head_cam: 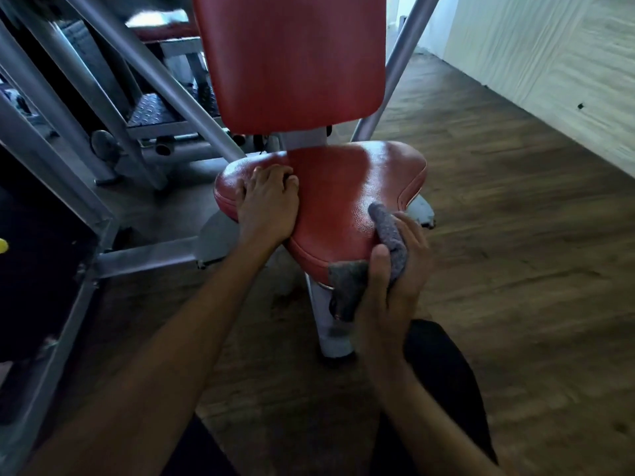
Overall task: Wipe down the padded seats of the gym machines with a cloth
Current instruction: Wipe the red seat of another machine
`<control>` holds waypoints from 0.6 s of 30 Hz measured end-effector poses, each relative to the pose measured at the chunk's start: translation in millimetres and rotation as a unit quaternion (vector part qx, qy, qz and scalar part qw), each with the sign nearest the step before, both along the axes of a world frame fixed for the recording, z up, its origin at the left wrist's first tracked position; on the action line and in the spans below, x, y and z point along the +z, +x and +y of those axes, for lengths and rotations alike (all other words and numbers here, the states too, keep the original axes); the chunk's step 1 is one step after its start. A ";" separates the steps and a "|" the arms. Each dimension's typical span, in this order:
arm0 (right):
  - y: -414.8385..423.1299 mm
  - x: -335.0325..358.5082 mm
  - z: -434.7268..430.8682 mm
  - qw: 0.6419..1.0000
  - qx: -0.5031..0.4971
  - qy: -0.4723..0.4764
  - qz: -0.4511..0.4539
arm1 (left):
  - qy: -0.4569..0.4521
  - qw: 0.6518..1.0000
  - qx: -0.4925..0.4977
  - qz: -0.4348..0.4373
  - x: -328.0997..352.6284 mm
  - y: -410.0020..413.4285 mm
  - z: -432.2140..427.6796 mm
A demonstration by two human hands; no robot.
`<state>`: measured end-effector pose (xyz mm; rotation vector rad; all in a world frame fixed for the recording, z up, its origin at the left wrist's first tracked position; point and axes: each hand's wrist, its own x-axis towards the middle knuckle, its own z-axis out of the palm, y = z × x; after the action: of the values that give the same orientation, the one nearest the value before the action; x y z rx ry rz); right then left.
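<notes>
A red padded seat [336,187] sits on a pale metal post, with a red padded backrest [292,60] standing upright behind it. My left hand [266,204] rests flat on the seat's left side, fingers spread over the pad and its edge. My right hand [395,269] grips a bunched grey cloth [388,231] against the seat's front right edge. Part of the cloth hangs below the seat rim.
Grey steel frame bars [113,97] and a checker-plate step [154,111] crowd the left and rear. The seat post [330,324] stands on a brown wood-look floor [515,235]. A pale wall [556,63] runs along the right. My dark-clothed knee [443,365] is below the seat.
</notes>
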<state>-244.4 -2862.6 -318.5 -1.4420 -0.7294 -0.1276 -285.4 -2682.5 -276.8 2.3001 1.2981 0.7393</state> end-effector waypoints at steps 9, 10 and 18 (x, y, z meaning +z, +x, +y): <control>-1.0 14.4 27.3 0.962 -0.104 0.168 0.190 | 0.005 1.000 -0.012 -0.018 1.0 -4.8 -2.9; -1.0 14.3 27.7 0.951 -0.088 0.188 0.227 | 0.002 1.000 -0.010 -0.012 1.6 -3.9 -2.2; -17.9 17.9 39.0 0.948 -0.179 0.154 0.215 | -0.010 1.000 -0.013 0.014 5.4 -3.5 -3.2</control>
<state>-262.3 -2823.6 -300.5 -1.2282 -0.0785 -0.1896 -288.9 -2685.6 -271.4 2.3138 1.2798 0.6850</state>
